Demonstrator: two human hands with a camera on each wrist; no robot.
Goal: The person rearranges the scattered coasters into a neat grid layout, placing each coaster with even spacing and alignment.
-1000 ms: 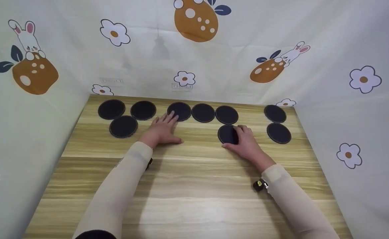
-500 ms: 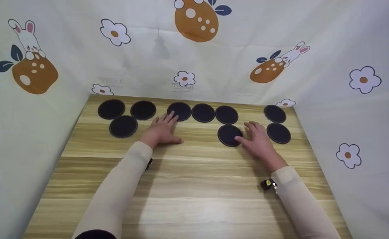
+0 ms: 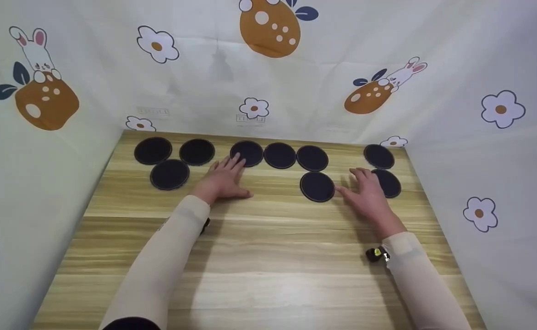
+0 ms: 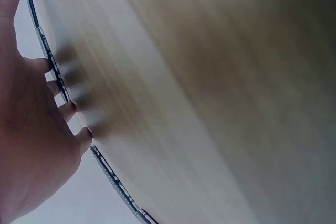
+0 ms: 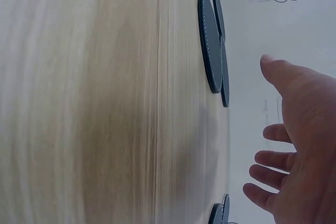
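Round black coasters with stitched edges lie flat on a wooden table. My left hand (image 3: 222, 182) rests with spread fingers, its fingertips on the leftmost coaster (image 3: 246, 150) of a middle row of three; the thumb points right over bare wood. Below the right end of that row lies another coaster (image 3: 317, 187). To its right is my right hand (image 3: 370, 196), holding nothing, its thumb tip near that coaster's edge. This hand partly covers a lower right coaster (image 3: 391, 184). In the right wrist view, the right hand (image 5: 310, 145) appears raised off the wood, fingers loosely bent.
Three more coasters (image 3: 169, 174) form a cluster at the back left. One coaster (image 3: 379, 156) sits at the back right, just above the partly covered one. Pale printed cloth (image 3: 195, 82) encloses the wooden table (image 3: 268, 256) at the back and both sides.
My right hand has let go of the coaster below the middle row and moved right, off it. That coaster stays in place. The left hand has not moved.
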